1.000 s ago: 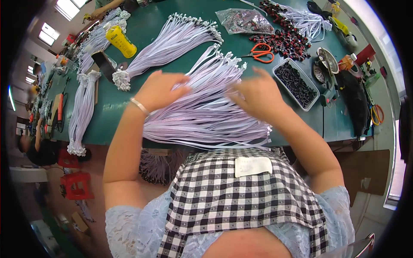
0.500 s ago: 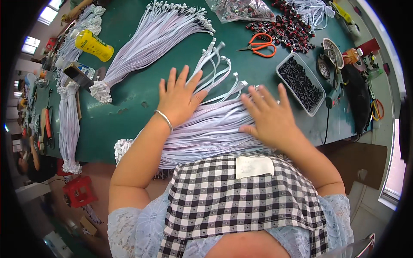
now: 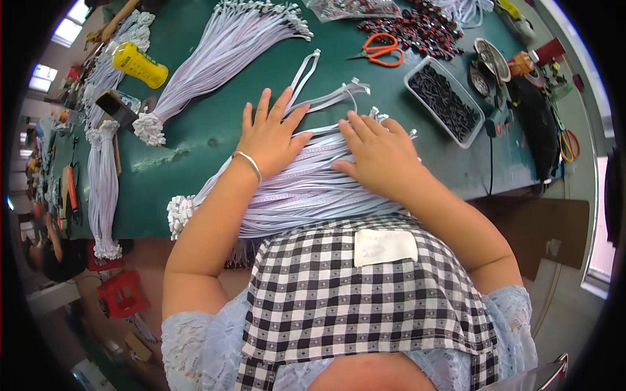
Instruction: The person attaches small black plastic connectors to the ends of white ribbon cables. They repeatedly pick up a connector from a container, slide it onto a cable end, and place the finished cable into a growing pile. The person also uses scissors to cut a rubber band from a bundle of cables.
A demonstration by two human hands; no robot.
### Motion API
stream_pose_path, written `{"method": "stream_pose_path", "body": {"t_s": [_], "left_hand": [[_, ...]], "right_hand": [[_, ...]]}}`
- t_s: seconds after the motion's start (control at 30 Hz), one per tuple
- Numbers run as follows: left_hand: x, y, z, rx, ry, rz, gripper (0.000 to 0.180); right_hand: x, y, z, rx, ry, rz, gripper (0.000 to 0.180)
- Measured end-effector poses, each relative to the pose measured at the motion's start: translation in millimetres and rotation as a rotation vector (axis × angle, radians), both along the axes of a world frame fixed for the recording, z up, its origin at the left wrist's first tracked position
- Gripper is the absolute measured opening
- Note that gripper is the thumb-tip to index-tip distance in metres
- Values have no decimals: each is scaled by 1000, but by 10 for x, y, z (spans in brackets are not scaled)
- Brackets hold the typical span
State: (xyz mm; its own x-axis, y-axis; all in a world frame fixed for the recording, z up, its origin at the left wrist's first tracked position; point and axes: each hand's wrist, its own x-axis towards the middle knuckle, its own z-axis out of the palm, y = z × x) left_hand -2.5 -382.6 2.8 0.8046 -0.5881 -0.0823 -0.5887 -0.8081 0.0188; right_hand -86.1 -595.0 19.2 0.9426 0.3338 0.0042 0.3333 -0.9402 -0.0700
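Note:
A wide bundle of white flat cables point(image 3: 293, 199) lies across the near edge of the green table, against my checkered apron. Small white connectors point(image 3: 181, 215) cluster at its left end. My left hand point(image 3: 272, 133) rests on the bundle's far side with fingers spread, a silvery bangle on the wrist. Flat on the right part of the same bundle lies my right hand point(image 3: 378, 153), its fingers extended. Beyond my hands, a few looped cables point(image 3: 303, 75) stick out from the bundle onto the table. Neither hand grips anything.
Farther off lies another cable bundle point(image 3: 222, 62). At the right are orange-handled scissors point(image 3: 385, 50), a clear tub of small black pieces point(image 3: 447, 101) and a pile of red-and-black parts point(image 3: 424, 29). A yellow bottle point(image 3: 139, 64) lies at the left, near a hanging bundle point(image 3: 103, 189).
My right hand has moved left and inward over the bundle, closer to my left hand. The loose loops beyond my hands have shifted, with fewer sticking out. The view has moved slightly.

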Motion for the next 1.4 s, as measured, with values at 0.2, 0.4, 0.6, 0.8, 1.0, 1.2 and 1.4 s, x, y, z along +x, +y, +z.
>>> {"method": "stream_pose_path", "body": {"t_s": [0.2, 0.4, 0.6, 0.8, 1.0, 1.2, 1.4], "left_hand": [[1, -48, -40, -17, 11, -90, 54], [-86, -32, 16, 8, 50, -53, 55], [-84, -34, 5, -19, 40, -49, 56], [-95, -15, 7, -39, 58, -74, 55], [-172, -18, 131, -39, 166, -346, 49], [-215, 11, 137, -49, 158, -389, 47], [-161, 3, 152, -33, 178, -380, 48]], "right_hand": [[43, -262, 177, -131, 7, -233, 67], [72, -241, 521, 1, -380, -117, 51], [550, -148, 40, 14, -128, 223, 54], [358, -239, -132, -45, -25, -89, 67], [-230, -513, 73, -32, 101, -139, 68], [-53, -395, 529, 124, -240, -180, 52], [326, 67, -115, 55, -46, -47, 78]]}}
